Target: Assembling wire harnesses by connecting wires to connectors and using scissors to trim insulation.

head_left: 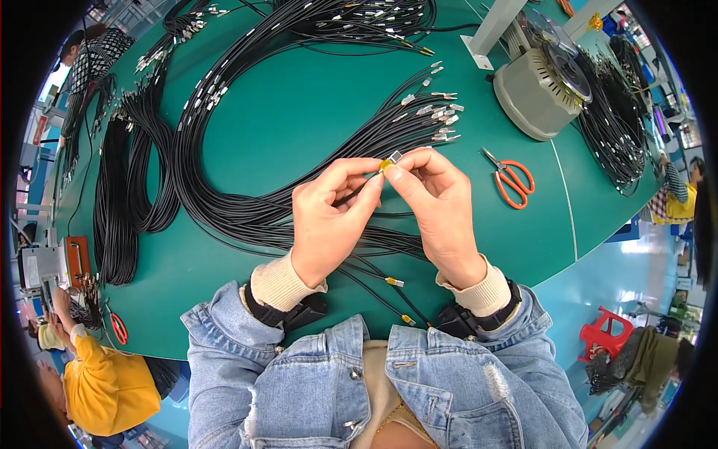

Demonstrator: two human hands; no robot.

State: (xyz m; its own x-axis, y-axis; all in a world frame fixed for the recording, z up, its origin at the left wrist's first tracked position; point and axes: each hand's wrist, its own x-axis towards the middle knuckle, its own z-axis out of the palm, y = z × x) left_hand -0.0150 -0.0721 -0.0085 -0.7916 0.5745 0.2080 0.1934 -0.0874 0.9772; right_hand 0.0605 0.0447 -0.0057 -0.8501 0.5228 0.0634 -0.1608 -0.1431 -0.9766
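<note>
Just above the table, a small metal cable connector (396, 157) with yellow tape round its base is pinched between my two hands. My left hand (329, 213) closes thumb and forefinger on its taped side, and my right hand (443, 209) grips it from the right. The fingers hide most of the taped part. Behind my hands, a thick bundle of black cables (198, 150) curves round, its loose silver-tipped ends (441, 114) fanned out beyond my fingers. Two cable ends with yellow tape, one a plug (395, 282), lie between my wrists.
Orange-handled cutters (514, 183) lie on the green table (299, 97) to my right. Beyond them stands a grey round machine (538, 93) by a metal post (493, 34). More black cable coils (116, 202) lie at left. A co-worker in yellow (112, 385) sits at lower left.
</note>
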